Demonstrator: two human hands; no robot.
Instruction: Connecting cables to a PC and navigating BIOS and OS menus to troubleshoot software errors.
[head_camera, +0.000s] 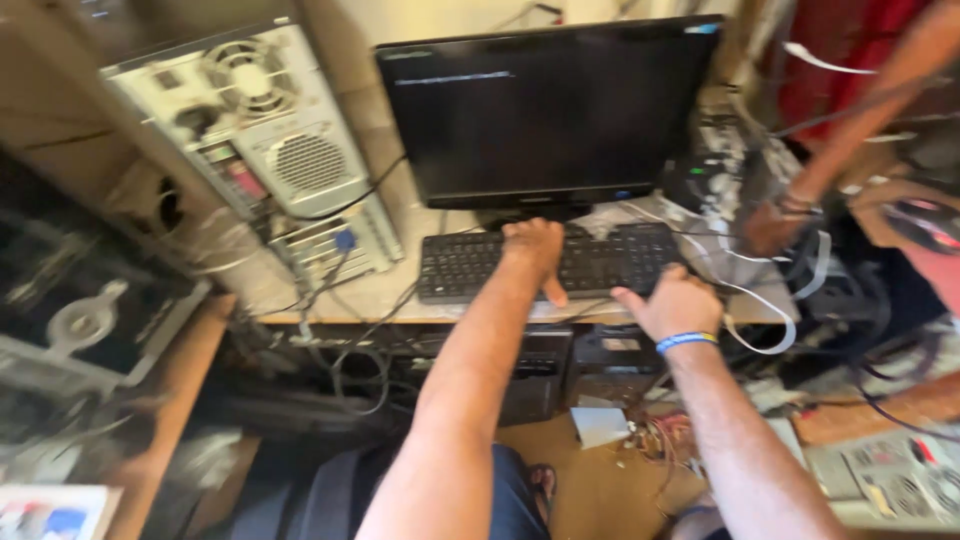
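Here, two hands, left hand (533, 250) and right hand (678, 303), rest on one keyboard (600, 262) (black).

- Pale wall (350, 70) along top of frame, warm light on it.
- Light desk top (400, 285) across centre, cables trailing over its front edge.
- Wooden shelf edge (185, 370) at left, angled down.
- Brown floor (590, 490) at bottom centre, loose wires and a white box lying on it.
- Red cloth (840, 50) at upper right.
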